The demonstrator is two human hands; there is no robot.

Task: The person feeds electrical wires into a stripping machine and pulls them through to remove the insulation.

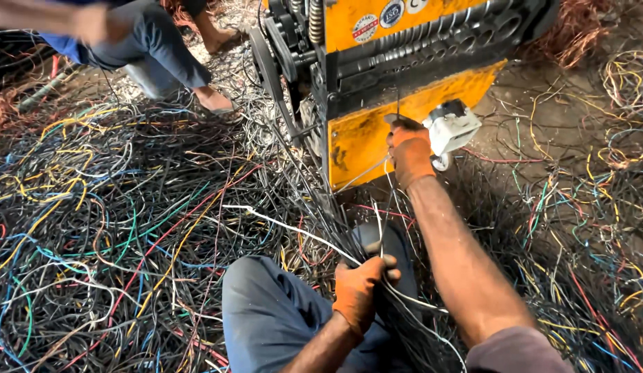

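Machine [377, 131] behind wire heap [114, 228].

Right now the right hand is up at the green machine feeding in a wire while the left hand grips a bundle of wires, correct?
Not quite: the machine is yellow, not green, as the head view shows. The right hand is up at it, and the left hand grips the wire bundle.

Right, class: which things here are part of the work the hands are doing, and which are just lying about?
In use:
left hand, gripping a bundle of wires
right hand, feeding a thin wire into the yellow machine

Lying about:
tangled coloured wires on the floor
another person's legs
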